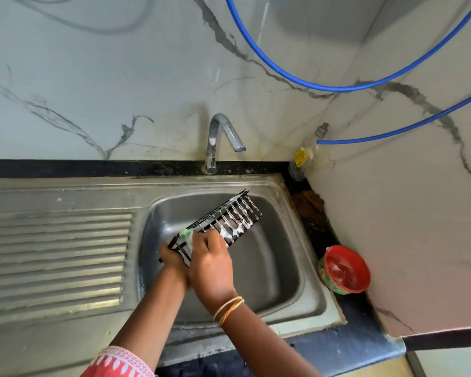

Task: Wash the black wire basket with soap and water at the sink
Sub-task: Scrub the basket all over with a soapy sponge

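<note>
The black wire basket (229, 217) is held tilted over the steel sink bowl (283, 257), its far end raised toward the back right. White soap foam clings to its wires. My left hand (172, 258) grips the basket's near lower end from underneath and is partly hidden by my right hand. My right hand (210, 263) presses a green sponge (187, 235) against the basket's near end. The tap (223, 137) stands behind the bowl with no water running from it.
A ribbed steel drainboard (55, 257) lies left of the bowl. A red and green soap tub (344, 269) sits on the counter at the right. A clear bottle (302, 159) stands in the back corner. Blue hoses (310, 83) hang on the marble wall.
</note>
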